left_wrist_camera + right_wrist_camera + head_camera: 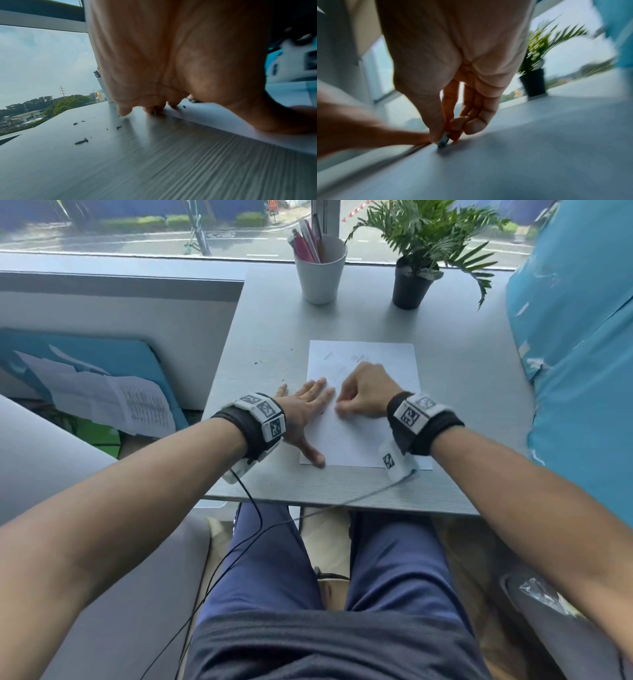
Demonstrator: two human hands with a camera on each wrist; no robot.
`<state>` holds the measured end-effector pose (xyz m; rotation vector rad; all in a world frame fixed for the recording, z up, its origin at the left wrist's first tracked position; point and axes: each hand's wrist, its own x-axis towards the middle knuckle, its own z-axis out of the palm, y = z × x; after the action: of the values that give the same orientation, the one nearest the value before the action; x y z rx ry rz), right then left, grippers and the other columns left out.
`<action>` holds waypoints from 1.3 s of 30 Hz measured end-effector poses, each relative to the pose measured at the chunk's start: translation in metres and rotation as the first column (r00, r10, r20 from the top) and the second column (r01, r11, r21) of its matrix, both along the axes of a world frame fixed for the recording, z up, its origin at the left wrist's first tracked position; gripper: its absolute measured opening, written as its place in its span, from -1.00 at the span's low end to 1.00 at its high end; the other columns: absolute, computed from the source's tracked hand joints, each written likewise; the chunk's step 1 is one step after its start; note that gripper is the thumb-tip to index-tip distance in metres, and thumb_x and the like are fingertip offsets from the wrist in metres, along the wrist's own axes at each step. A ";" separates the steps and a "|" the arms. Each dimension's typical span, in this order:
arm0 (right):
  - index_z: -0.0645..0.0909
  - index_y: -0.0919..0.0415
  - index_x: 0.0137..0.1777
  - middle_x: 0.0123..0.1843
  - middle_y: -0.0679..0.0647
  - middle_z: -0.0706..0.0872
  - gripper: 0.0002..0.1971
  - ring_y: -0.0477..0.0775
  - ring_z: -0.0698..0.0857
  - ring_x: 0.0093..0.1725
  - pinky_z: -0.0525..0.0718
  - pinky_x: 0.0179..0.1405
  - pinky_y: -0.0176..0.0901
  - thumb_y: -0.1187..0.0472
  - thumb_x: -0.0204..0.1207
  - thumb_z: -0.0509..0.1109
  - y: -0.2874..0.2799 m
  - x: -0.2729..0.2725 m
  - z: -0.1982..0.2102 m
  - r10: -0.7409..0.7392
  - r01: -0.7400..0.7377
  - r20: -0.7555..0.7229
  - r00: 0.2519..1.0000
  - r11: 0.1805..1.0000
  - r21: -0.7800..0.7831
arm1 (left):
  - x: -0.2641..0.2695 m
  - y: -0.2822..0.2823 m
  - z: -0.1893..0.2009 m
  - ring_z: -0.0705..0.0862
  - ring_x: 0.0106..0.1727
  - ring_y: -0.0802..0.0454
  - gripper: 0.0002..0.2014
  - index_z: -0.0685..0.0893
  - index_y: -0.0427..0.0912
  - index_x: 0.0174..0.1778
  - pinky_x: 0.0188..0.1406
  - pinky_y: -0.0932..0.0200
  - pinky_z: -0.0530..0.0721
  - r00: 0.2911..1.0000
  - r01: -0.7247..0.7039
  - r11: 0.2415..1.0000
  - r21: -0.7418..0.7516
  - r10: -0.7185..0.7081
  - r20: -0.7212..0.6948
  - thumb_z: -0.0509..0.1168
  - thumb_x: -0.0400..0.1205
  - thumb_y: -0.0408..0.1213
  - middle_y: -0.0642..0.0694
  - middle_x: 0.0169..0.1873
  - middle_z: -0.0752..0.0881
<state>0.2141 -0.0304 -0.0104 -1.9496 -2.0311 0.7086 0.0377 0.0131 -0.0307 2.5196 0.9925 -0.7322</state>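
The right hand (363, 395) is curled; its thumb and first fingers (435, 121) pinch a small grey eraser (443, 139) (I judge it to be an eraser, because the picture is blurred and the piece is very small). The lower end of the eraser touches the sheet of paper (376, 361), directly under the fingertips; the other fingers of this hand are bent and hold nothing.

The left hand (305, 412) lies flat, with straight and spread fingers (320, 386); they press the left part of the sheet onto the tabletop (274, 337), and the thumb rests near the corner of the sheet that is closest to the person. The left fingertips are just beside the right fingertips, on their left side; I cannot tell if they touch.

The long axis of the sheet runs away from the person; some faint grey marks (358, 357) lie beyond the right fingers, toward the far edge. So the next strokes, as I judge, go forward from the fingertips along this axis; the right hand does the rubbing and the left hand only holds the paper, which could wrinkle if the press is weak.

Dark crumbs (81, 141) lie on the tabletop left of the left fingers. Well beyond both hands stand a white cup with pens (320, 275) and a potted plant (412, 285).
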 end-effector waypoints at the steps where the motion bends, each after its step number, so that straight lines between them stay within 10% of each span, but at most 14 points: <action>1: 0.84 0.23 -0.20 -0.23 0.10 0.81 -0.87 -0.09 0.66 -0.31 0.60 -0.24 -0.33 0.19 0.32 0.56 0.007 0.007 0.002 -0.058 0.057 0.014 0.998 0.998 0.038 | 0.000 -0.001 0.000 -0.40 0.69 0.02 0.50 -0.43 -0.02 0.69 0.63 -0.39 -0.30 1.000 -0.006 1.000 -0.002 0.006 0.004 0.49 0.16 0.49 -0.02 0.67 -0.47; 7: 0.82 0.22 -0.24 -0.36 -0.05 0.75 -0.97 -0.20 0.64 -0.39 0.57 -0.35 -0.49 0.28 0.37 0.55 -0.038 -0.037 -0.003 0.208 -0.211 -0.034 0.977 0.971 -0.110 | 0.003 0.000 -0.002 -0.45 0.67 -0.02 0.53 -0.49 -0.03 0.67 0.61 -0.41 -0.35 1.000 -0.008 1.000 0.013 0.008 -0.021 0.48 0.15 0.51 -0.04 0.64 -0.53; 13: 0.82 0.24 -0.23 -0.26 0.06 0.75 -0.90 -0.05 0.64 -0.28 0.53 -0.23 -0.39 0.22 0.35 0.50 0.009 0.002 0.001 -0.059 0.056 0.051 0.997 0.996 0.069 | 0.002 -0.002 0.003 -0.42 0.69 0.00 0.51 -0.46 -0.01 0.68 0.61 -0.42 -0.33 1.000 -0.023 1.000 0.002 0.023 -0.008 0.51 0.16 0.47 -0.02 0.66 -0.49; 18: 0.80 0.26 -0.27 -0.34 0.01 0.77 -0.96 -0.16 0.64 -0.43 0.59 -0.41 -0.42 0.33 0.37 0.51 -0.037 -0.038 -0.004 0.192 -0.195 -0.046 0.980 0.977 -0.082 | 0.003 -0.003 0.001 -0.45 0.67 -0.03 0.51 -0.49 -0.02 0.66 0.60 -0.44 -0.33 1.000 -0.011 1.000 0.008 0.011 -0.027 0.48 0.15 0.50 -0.04 0.64 -0.52; 24: 0.83 0.26 -0.20 -0.26 0.10 0.81 -0.90 0.02 0.74 -0.26 0.74 -0.15 -0.19 0.24 0.35 0.52 0.002 0.000 0.005 -0.024 0.023 0.026 0.999 0.998 0.050 | 0.002 -0.002 0.004 -0.42 0.69 -0.01 0.51 -0.45 0.01 0.68 0.60 -0.44 -0.33 1.000 -0.010 1.000 0.006 0.010 -0.015 0.51 0.15 0.48 -0.04 0.66 -0.48; 29: 0.82 0.25 -0.26 -0.36 -0.04 0.73 -0.96 -0.25 0.60 -0.42 0.47 -0.43 -0.59 0.31 0.35 0.54 -0.038 -0.037 -0.002 0.221 -0.221 -0.012 0.975 0.969 -0.108 | 0.006 -0.001 0.003 -0.43 0.68 -0.05 0.51 -0.45 0.13 0.67 0.59 -0.49 -0.30 0.998 -0.011 1.000 0.019 0.012 -0.055 0.52 0.10 0.50 -0.07 0.65 -0.51; 35: 0.82 0.22 -0.24 -0.21 0.13 0.79 -0.92 -0.02 0.66 -0.29 0.70 -0.14 -0.22 0.23 0.33 0.52 0.001 0.002 0.003 -0.054 0.052 0.045 0.998 0.998 0.041 | 0.007 0.002 0.003 -0.39 0.70 -0.08 0.51 -0.43 0.15 0.68 0.58 -0.50 -0.30 0.998 -0.016 1.000 0.027 0.017 -0.059 0.50 0.08 0.52 -0.08 0.66 -0.49; 39: 0.80 0.23 -0.22 -0.26 0.01 0.80 -0.98 -0.15 0.73 -0.29 0.72 -0.24 -0.30 0.28 0.39 0.56 -0.042 -0.035 -0.001 0.191 -0.194 -0.035 0.981 0.970 -0.144 | 0.011 -0.001 0.004 -0.43 0.68 -0.10 0.51 -0.47 0.13 0.67 0.57 -0.51 -0.30 0.996 -0.010 0.999 0.033 0.013 -0.089 0.51 0.11 0.50 -0.09 0.64 -0.52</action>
<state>0.1787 -0.0726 -0.0109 -1.8264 -2.2342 0.9428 0.0482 0.0123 -0.0265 2.5260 1.0561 -0.8382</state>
